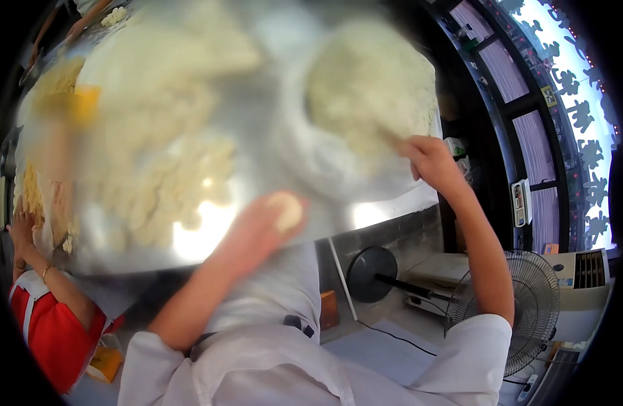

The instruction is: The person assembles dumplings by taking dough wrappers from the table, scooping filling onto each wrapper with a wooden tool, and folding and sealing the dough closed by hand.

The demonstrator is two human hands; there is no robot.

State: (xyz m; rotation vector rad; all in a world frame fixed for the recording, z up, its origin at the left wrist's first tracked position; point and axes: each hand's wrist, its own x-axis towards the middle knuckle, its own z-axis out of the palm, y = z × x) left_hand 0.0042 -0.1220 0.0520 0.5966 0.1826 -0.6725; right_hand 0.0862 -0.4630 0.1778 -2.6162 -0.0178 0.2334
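Observation:
A round pale piece of dough [285,210] rests in my left hand [257,227], whose fingers curl about it near the front edge of the metal table [247,135]. My right hand [430,161] is closed round a thin brown stick-like tool [390,137] at the right side of a large bowl of pale greenish filling [365,88]. Blur hides the tool's far end and its exact kind. White plastic sheeting [311,159] appears around the bowl. Left of my hands, many small pale dough pieces [163,183] cover the table, blurred.
A co-worker in a red garment [58,331] has a hand [22,237] at the table's left end, near yellow crumbly food [31,193]. Another person's hand [76,28] shows at far left. A floor fan [528,308] stands behind my right arm. A yellow object [86,105] is blurred.

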